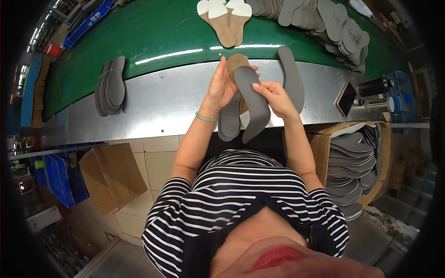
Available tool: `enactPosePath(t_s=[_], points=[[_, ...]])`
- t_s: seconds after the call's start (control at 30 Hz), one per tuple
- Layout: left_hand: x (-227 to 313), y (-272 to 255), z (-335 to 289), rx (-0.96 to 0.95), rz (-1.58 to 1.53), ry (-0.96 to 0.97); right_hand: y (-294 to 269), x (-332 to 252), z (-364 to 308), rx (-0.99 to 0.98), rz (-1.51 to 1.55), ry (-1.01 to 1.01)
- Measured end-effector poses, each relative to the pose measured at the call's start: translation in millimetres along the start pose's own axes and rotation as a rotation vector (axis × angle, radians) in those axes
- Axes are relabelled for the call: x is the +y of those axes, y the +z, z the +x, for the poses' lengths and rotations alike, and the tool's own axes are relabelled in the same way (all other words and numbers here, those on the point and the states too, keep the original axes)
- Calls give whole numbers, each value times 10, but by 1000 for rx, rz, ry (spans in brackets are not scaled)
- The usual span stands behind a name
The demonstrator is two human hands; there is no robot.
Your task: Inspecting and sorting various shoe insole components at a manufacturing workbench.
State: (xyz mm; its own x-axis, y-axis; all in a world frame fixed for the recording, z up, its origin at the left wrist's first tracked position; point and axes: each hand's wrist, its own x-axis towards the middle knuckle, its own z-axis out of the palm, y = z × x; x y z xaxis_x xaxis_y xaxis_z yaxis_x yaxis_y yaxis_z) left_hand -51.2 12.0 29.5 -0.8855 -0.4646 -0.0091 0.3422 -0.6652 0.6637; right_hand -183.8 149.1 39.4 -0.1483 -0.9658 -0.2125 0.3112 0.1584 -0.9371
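Note:
A grey insole [253,99] lies over a brown insole board [237,61], whose rounded end sticks out above it. My left hand [221,87] cradles the board from the left and behind, thumb pointing up, with fingertips showing past its right edge. On the right, my right hand [276,98] grips the grey insole's edge, thumb on top; its other fingers are partly hidden. Under the held pieces, another grey insole [229,121] rests on the metal table edge. Close to my right hand, a single grey insole [292,76] lies on the table.
Brown boards with white ends [227,21] lie on the green surface [162,32]. A bundle of grey insoles [110,87] sits left, with a long spread of insoles [333,28] far right. A phone [345,99] lies near a carton [320,150] filled with insoles.

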Motion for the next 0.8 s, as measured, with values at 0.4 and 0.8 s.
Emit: enactPosePath(t_s=[0.4, 0.8], points=[[-28, 86, -111, -38, -14, -30, 59, 12, 111, 117, -22, -30], [-39, 138, -130, -36, -38, -22, 64, 18, 135, 132, -38, -56]])
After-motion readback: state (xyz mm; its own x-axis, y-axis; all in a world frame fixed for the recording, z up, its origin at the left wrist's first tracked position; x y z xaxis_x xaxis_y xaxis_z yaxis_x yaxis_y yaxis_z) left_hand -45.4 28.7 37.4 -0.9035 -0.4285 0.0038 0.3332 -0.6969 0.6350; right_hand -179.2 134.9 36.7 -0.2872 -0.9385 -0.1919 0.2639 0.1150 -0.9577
